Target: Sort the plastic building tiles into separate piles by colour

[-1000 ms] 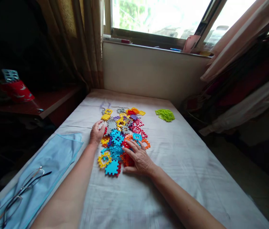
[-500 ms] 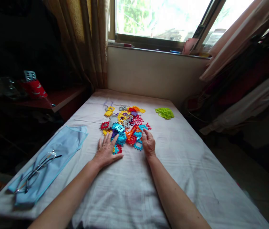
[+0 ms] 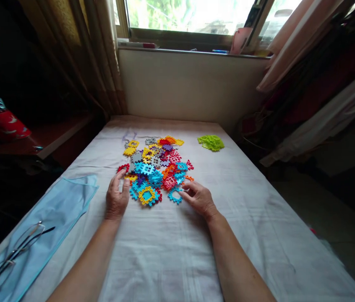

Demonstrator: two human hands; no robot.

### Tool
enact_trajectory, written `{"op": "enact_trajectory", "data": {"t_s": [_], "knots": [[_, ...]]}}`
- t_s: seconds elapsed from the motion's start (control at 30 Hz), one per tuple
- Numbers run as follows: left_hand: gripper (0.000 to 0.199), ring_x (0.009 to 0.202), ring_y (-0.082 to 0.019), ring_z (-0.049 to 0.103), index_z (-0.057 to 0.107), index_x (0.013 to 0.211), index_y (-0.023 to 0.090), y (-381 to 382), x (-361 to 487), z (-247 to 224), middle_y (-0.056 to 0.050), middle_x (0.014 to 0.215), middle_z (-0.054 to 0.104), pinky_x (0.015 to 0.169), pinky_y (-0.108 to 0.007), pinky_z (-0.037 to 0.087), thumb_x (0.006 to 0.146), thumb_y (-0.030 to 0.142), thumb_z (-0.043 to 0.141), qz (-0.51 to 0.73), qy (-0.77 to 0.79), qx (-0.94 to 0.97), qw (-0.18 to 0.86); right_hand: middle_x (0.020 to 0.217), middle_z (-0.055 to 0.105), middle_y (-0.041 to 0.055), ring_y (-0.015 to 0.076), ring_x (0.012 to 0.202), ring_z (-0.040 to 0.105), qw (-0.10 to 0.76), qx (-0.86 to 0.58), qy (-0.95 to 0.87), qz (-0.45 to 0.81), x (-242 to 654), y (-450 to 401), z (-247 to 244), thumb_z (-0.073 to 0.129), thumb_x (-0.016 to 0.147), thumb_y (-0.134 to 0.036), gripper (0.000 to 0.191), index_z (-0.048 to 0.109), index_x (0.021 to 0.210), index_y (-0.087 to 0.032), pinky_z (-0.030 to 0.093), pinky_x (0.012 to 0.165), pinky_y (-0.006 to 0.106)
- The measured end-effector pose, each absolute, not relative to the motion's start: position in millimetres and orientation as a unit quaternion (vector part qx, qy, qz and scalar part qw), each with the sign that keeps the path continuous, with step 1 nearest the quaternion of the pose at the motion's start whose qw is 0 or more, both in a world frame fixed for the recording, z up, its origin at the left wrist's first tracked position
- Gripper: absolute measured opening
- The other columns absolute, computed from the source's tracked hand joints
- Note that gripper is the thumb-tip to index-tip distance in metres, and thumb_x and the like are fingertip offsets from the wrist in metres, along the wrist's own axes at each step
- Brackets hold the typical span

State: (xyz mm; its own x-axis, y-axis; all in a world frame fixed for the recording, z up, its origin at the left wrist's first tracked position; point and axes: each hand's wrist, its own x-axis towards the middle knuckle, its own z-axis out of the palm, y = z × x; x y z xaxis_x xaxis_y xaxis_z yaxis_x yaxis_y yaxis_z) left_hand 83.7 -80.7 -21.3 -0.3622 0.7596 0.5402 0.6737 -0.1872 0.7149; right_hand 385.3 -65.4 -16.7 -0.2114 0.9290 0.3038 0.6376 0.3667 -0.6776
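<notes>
A loose heap of colourful toothed plastic building pieces lies on the cloth in the middle. My left hand (image 3: pixel 116 199) is at the heap's left side, thumb apart from the fingers, fingertips at a red square piece (image 3: pixel 123 168). Nearest to its thumb are a yellow frame piece (image 3: pixel 140 194) and several blue pieces (image 3: pixel 155 179). At the right side, my right hand (image 3: pixel 200 200) has its fingers bent and apart. Its thumb tip is at the edge of a blue ring-shaped piece (image 3: pixel 170 195), which lies flat. An orange piece (image 3: pixel 189 178) lies just beyond those fingers.
Bright green pieces (image 3: pixel 210 142) form a separate pile at the back right. Eyeglasses (image 3: pixel 16 251) rest on a light blue cloth (image 3: pixel 70 197) at the left. A dark side table (image 3: pixel 61 134) bears a red patterned container (image 3: pixel 6 125). Hanging clothes (image 3: pixel 306 105) line the right side.
My left hand has moved off the blue pieces to the left, uncovering the yellow frame piece. My right hand has drawn back slightly and turned toward the blue ring. The view has shifted right.
</notes>
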Motion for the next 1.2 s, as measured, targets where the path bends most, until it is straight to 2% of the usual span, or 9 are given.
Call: {"op": "enact_trajectory", "data": {"t_s": [0.13,0.23,0.3,0.43,0.57,0.7,0.97,1.2], "knots": [[0.045,0.108,-0.022,0.066,0.061,0.117,0.017,-76,61,-30,-0.012,0.116,0.069,0.101,-0.039,0.049,0.088,0.05,0.049,0.595,0.656,0.454,0.097,0.103,0.071,0.0068,0.0248,0.096,0.064,0.281,-0.491,-0.818,0.11,377,-81,-14,0.074,0.077,-0.043,0.03,0.069,0.1,-0.025,0.05,0.087,0.038],[0.044,0.102,-0.02,0.067,0.061,0.113,0.017,-64,57,-33,-0.011,0.111,0.07,0.098,-0.037,0.051,0.084,0.049,0.052,0.61,0.651,0.438,0.107,0.105,0.07,0.0079,0.0268,0.1,0.062,0.253,-0.491,-0.829,0.087,369,-86,-14,0.074,0.076,-0.04,0.033,0.067,0.105,-0.024,0.05,0.088,0.041],[0.041,0.101,-0.02,0.067,0.061,0.111,0.017,-52,55,-33,-0.01,0.11,0.07,0.096,-0.036,0.052,0.083,0.046,0.054,0.612,0.648,0.443,0.1,0.106,0.069,0.0081,0.0263,0.1,0.063,0.273,-0.483,-0.827,0.087,367,-86,-15,0.073,0.076,-0.036,0.032,0.066,0.105,-0.024,0.051,0.088,0.04],[0.036,0.1,-0.019,0.067,0.061,0.108,0.018,-28,48,-30,-0.01,0.108,0.07,0.094,-0.035,0.053,0.081,0.04,0.053,0.613,0.661,0.422,0.095,0.109,0.067,0.0092,0.0246,0.101,0.064,0.384,-0.48,-0.786,0.074,374,-82,-19,0.069,0.077,-0.033,0.035,0.062,0.109,-0.022,0.052,0.089,0.037],[0.036,0.1,-0.02,0.066,0.062,0.107,0.017,-16,43,-30,-0.009,0.106,0.069,0.097,-0.037,0.052,0.079,0.04,0.056,0.611,0.664,0.422,0.094,0.103,0.066,0.0085,0.023,0.087,0.064,0.435,-0.57,-0.697,0.027,394,-70,-24,0.067,0.079,-0.04,0.037,0.061,0.111,-0.021,0.053,0.082,0.037],[0.037,0.101,-0.019,0.066,0.062,0.107,0.018,-17,39,-35,-0.007,0.108,0.068,0.098,-0.037,0.051,0.079,0.042,0.058,0.641,0.637,0.412,0.118,0.105,0.065,0.0101,0.0231,0.086,0.063,0.398,-0.672,-0.624,0.003,413,-41,-24,0.068,0.077,-0.046,0.043,0.062,0.111,-0.019,0.051,0.081,0.038],[0.037,0.102,-0.02,0.066,0.064,0.107,0.019,-21,41,-34,-0.007,0.11,0.069,0.099,-0.038,0.051,0.078,0.043,0.061,0.654,0.623,0.393,0.171,0.114,0.066,0.0122,0.0284,0.106,0.059,0.289,-0.77,-0.569,0.001,414,4,-23,0.069,0.079,-0.04,0.043,0.065,0.117,-0.019,0.042,0.09,0.039],[0.037,0.103,-0.021,0.066,0.066,0.11,0.019,-21,46,-32,-0.007,0.111,0.07,0.104,-0.042,0.049,0.08,0.042,0.062,0.62,0.64,0.422,0.166,0.111,0.065,0.0121,0.0287,0.105,0.056,0.279,-0.777,-0.564,-0.016,416,4,-29,0.067,0.081,-0.039,0.042,0.067,0.117,-0.02,0.04,0.089,0.039]]}}
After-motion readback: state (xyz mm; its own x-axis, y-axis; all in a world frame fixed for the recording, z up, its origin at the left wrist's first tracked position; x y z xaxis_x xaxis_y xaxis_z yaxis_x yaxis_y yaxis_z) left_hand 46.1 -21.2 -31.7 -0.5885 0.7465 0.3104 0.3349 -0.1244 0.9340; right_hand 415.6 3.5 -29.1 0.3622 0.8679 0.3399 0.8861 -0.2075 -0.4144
